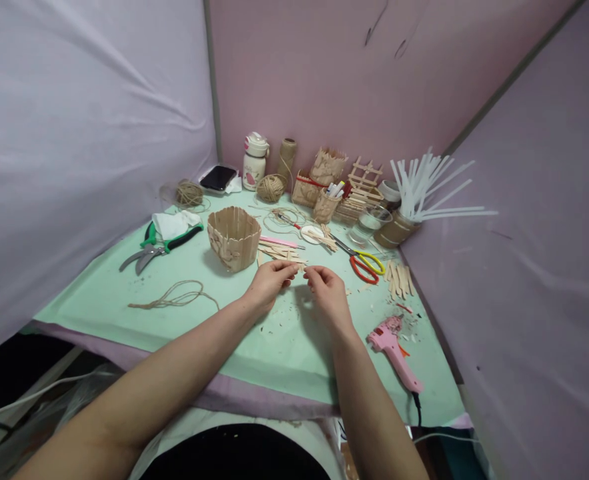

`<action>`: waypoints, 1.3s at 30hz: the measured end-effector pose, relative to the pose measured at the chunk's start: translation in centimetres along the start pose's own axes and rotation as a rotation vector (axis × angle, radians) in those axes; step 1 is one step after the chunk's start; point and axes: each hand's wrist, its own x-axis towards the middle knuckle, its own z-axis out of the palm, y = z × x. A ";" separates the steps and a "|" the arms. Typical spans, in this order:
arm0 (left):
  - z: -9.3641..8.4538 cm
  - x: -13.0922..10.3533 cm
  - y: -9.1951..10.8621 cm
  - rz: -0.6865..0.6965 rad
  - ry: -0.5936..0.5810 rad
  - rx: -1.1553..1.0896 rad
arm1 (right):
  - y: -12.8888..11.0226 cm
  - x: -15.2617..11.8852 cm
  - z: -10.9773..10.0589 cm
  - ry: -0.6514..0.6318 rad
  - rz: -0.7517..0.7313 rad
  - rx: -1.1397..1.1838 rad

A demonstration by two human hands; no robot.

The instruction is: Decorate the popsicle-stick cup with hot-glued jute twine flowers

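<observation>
My left hand (273, 280) and my right hand (326, 291) are close together over the middle of the table, each pinched closed at the fingertips. Between them there may be a small pale sliver, too tiny to name. Just beyond the fingers lie loose wooden craft sticks (280, 251) and a pink pen-like stick (282, 242). To the left of my left hand stands a basket made of wooden sticks (234, 239), its top open. Scissors with red and yellow handles (365, 265) lie to the right of my right hand.
Green-handled pruning shears (159, 249) and a twine loop (174, 297) lie left. At right are a pink glue gun (394, 350) with a cord, more sticks (399, 280) and debris. Along the back stand a bottle (255, 163), twine balls (271, 189), a glass bowl (369, 225) and glue sticks (427, 187).
</observation>
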 end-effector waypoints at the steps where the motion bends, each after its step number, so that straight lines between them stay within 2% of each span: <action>1: 0.0 0.0 0.0 -0.004 0.014 -0.008 | 0.0 0.0 0.0 -0.008 0.006 0.002; 16: -0.2 -0.1 0.6 0.001 -0.018 0.072 | -0.3 -0.4 -0.1 -0.055 0.016 -0.011; 22: -0.6 0.0 1.3 0.095 -0.067 0.262 | -0.4 -0.8 -0.2 -0.118 0.043 -0.043; 27: -0.7 0.1 1.1 0.134 -0.094 0.295 | -0.4 -1.0 -0.2 -0.113 0.029 -0.053; 33: -0.5 0.0 0.9 0.162 -0.053 0.296 | -0.1 -0.8 -0.2 -0.098 -0.006 -0.070; 39: -0.5 0.2 0.8 0.169 -0.026 0.276 | 0.1 -0.6 -0.2 -0.117 0.045 -0.031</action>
